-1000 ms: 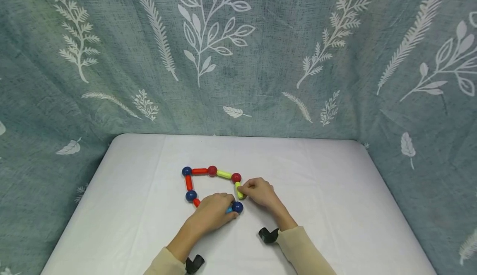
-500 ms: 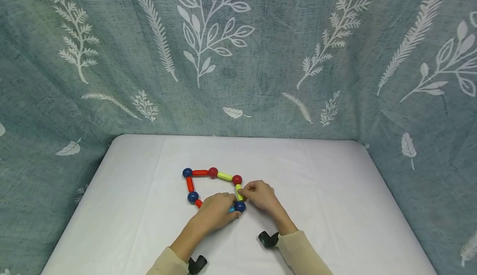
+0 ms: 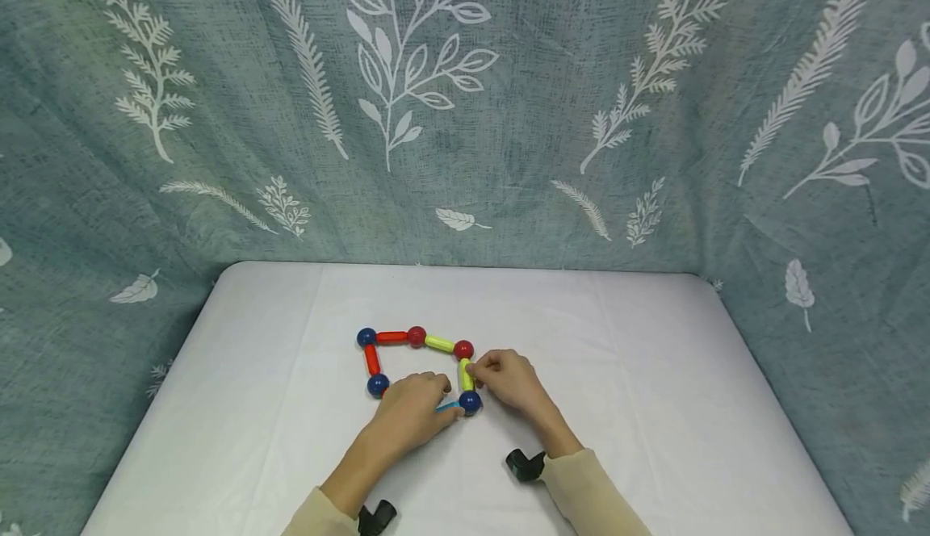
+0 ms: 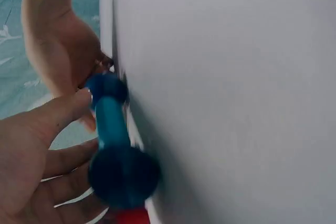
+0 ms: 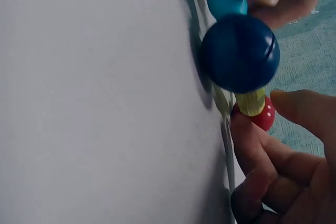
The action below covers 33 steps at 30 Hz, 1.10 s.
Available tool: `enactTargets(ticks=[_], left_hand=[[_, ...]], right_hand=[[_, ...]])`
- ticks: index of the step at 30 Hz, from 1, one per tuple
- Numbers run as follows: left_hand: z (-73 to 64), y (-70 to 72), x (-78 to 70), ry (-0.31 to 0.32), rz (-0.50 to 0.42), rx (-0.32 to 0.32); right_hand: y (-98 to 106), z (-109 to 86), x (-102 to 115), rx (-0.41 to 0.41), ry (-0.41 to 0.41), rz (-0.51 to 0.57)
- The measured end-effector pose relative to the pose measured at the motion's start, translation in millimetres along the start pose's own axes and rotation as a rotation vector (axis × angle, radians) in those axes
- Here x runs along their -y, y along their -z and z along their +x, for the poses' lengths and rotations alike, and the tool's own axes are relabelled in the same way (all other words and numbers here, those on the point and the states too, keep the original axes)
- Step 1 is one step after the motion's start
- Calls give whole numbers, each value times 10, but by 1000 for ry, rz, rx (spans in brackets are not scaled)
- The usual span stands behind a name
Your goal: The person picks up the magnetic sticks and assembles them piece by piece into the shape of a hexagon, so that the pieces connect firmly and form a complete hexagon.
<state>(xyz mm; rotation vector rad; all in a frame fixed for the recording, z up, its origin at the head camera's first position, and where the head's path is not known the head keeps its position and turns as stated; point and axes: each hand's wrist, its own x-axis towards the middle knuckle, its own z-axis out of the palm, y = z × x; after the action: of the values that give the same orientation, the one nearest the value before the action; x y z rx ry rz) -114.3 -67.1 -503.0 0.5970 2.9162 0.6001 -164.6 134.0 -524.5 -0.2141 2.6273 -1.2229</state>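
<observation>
A ring of magnetic sticks and balls lies on the white table. My right hand [image 3: 512, 378] pinches the yellow-green magnetic stick [image 3: 466, 374] between thumb and fingers. That stick runs from a red ball [image 3: 463, 349] to a blue ball [image 3: 469, 402], and meets both. My left hand [image 3: 408, 408] is over the near side of the ring, its thumb along a light-blue stick [image 4: 111, 121] and its fingers loosely bent, apart from the stick. Another blue ball [image 4: 124, 177] ends that stick, with a red stick [image 4: 133, 216] beyond; the left hand hides this part in the head view.
Red sticks [image 3: 392, 337], blue balls [image 3: 366, 337], a red ball [image 3: 416, 337] and a second yellow-green stick [image 3: 439, 344] form the far and left sides. A white cloth covers the table [image 3: 617, 342]; a leaf-patterned curtain [image 3: 523, 116] hangs behind.
The near blue ball has come up against the yellow-green stick's lower end. The ring shifted slightly right. The left fingers have lifted off and drawn back a little; the right hand stays at its stick.
</observation>
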Motion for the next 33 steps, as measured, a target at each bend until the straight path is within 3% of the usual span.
enactTargets(ticks=[6,11,15,18,26,33], left_hand=[[-202,150,264,91,20,-179],[-363,243,526,257,-3,-277],[-418,258,641,364,-102,-240],[-423,233,684,398,-200,-201],[-382,153,756,384,-324,-202],[-228,159,705,386,-335,-172]], right_hand=[[34,63,24,-69,5,-15],[40,169,43,-51,55,-52],[25,256,50,-18,83,-77],[22,290,46,2,100,-81],[58,266,28,16,73,-86],[138,165,-33,-15,34,-90]])
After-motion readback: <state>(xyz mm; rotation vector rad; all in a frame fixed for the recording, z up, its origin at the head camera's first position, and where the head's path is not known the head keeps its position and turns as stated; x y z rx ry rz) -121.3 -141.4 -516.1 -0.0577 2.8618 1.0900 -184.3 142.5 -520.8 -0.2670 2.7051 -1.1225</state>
